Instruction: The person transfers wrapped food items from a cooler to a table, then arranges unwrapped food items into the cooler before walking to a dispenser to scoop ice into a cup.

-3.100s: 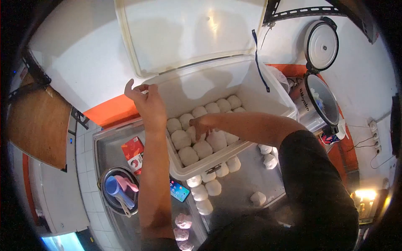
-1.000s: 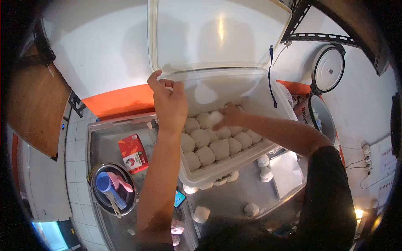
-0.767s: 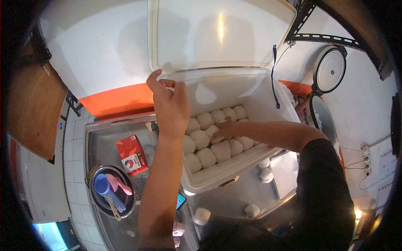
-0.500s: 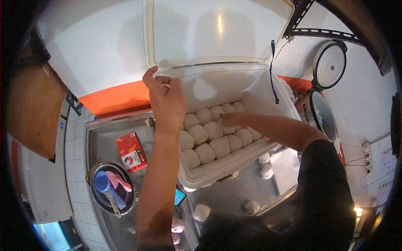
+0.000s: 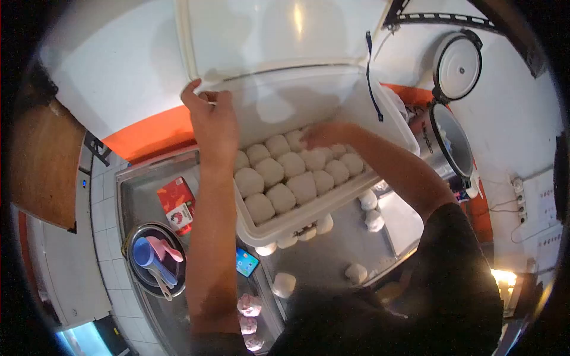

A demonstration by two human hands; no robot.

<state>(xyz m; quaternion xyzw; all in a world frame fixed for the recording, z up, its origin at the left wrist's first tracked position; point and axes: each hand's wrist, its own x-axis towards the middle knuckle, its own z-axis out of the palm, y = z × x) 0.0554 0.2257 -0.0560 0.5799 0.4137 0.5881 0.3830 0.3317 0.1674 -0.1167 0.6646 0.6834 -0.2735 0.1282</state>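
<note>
A white cooler box (image 5: pixel 252 233) holds rows of round white dough balls (image 5: pixel 302 188), and its lid (image 5: pixel 267 41) is tilted back against the wall. My right hand (image 5: pixel 325 135) reaches into the box over the back rows, with its fingertips down at the dough balls. Motion blur smears those fingers, so I cannot make out their grip. At the box's left back corner, close to the lid's lower edge, my left hand (image 5: pixel 214 121) is raised. Its fingers are loosely bent and apart, and nothing shows in them.
Several loose dough balls lie on the metal counter (image 5: pixel 320 255) before the box. Left stand a red carton (image 5: pixel 176 202) and a metal bowl (image 5: pixel 178 285) with blue and pink scoops. A phone (image 5: pixel 246 262) lies near my left forearm. An open rice cooker (image 5: pixel 436 148) stands right.
The whole view has shifted, so the box appears higher and further left. My right hand has stayed over the back dough balls and is now blurred. My left hand keeps its bent pose.
</note>
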